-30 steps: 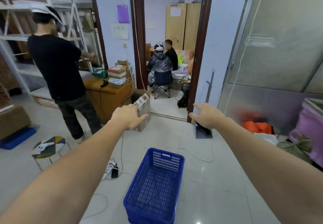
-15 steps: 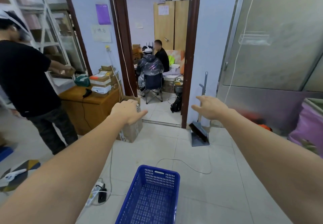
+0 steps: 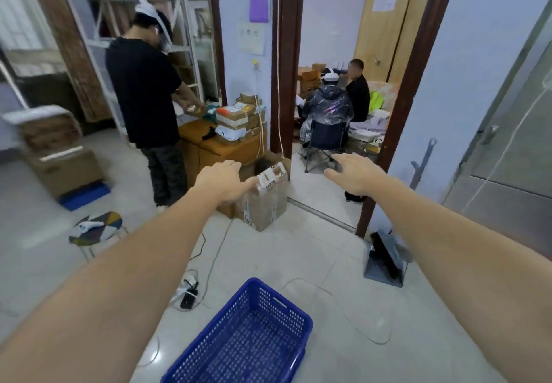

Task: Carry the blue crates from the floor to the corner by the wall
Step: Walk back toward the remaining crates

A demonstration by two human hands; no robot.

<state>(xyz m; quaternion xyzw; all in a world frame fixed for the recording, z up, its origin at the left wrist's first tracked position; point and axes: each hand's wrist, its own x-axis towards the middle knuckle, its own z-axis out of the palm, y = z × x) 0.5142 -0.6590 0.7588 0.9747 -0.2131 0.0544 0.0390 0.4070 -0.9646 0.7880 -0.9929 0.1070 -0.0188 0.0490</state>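
Observation:
An empty blue perforated crate (image 3: 248,335) lies on the pale tiled floor at the bottom centre, partly cut off by the frame edge. Both my arms stretch out in front of me, well above the crate. My left hand (image 3: 222,181) hovers palm down with loosely curled fingers and holds nothing. My right hand (image 3: 354,175) is spread open, fingers apart, also holding nothing. Neither hand touches the crate.
A taped cardboard box (image 3: 264,200) stands ahead by the doorway. A person in black (image 3: 143,95) stands at a wooden desk (image 3: 218,149) on the left. A small stool (image 3: 95,228), floor cables with a power strip (image 3: 188,288) and a dustpan (image 3: 385,260) lie around. Two people sit beyond the door.
The view has swung right and then back left, so the standing person is in full view again. My arms stay outstretched and empty; the crate sits slightly right of where it appeared.

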